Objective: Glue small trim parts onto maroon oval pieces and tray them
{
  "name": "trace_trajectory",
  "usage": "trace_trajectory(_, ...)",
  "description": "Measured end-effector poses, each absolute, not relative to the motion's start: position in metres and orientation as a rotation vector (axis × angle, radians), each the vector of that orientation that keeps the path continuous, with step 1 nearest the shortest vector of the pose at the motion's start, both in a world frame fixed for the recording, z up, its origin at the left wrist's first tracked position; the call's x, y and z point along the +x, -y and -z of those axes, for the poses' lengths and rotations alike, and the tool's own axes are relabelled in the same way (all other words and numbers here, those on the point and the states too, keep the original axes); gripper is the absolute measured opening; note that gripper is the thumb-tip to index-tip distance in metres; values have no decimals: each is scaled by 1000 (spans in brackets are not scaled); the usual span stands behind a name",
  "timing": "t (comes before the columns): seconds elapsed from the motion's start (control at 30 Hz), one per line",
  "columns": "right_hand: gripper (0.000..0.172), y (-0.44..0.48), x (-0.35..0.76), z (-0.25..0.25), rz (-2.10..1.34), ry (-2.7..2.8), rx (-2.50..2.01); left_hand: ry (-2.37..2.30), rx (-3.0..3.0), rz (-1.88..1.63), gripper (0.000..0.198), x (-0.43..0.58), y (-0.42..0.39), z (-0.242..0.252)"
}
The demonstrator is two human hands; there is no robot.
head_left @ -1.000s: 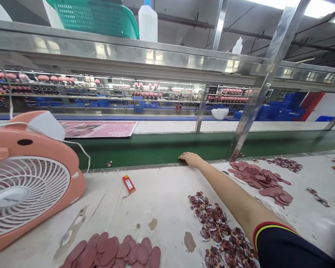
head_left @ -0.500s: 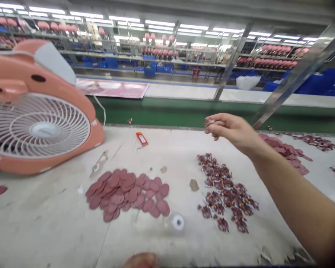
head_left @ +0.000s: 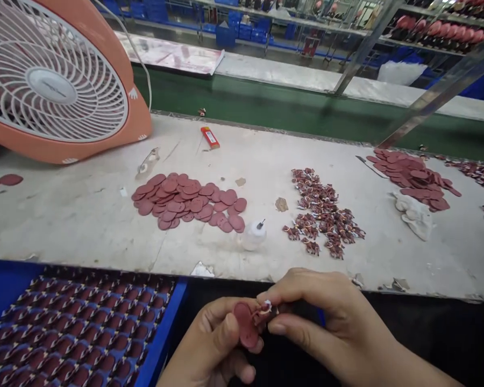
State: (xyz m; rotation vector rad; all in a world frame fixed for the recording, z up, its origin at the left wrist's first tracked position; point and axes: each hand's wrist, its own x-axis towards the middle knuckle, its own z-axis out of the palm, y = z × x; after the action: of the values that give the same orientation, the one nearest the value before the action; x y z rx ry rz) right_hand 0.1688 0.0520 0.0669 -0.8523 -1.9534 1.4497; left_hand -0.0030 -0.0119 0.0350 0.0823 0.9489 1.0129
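Note:
Below the table's near edge, my left hand [head_left: 213,338] pinches a maroon oval patch [head_left: 244,323] between thumb and fingers. My right hand [head_left: 314,317] is closed on a small dark red and white piece [head_left: 265,310] and presses it against that patch. Both hands touch each other over my lap. On the table lie a heap of maroon oval patches [head_left: 189,201] and a heap of small dark red pieces [head_left: 322,212], with a small clear bottle [head_left: 255,234] between them.
A peach desk fan [head_left: 60,80] stands at the back left. A blue tray [head_left: 64,328] of finished pieces sits at the lower left. A red lighter [head_left: 210,137], another patch pile [head_left: 411,172], a white rag [head_left: 414,213] and a green conveyor belt [head_left: 290,110] lie beyond.
My right hand drew back from the table's far edge to my lap with a small piece. My left hand came into view holding an oval patch. The view tilted downward.

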Motion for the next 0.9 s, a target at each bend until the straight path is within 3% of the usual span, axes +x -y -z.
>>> trace_trajectory(0.9, 22, -59, 169, -70, -1391, 2177, -729, -882, 35, -1013, 28, 1, 15, -27)
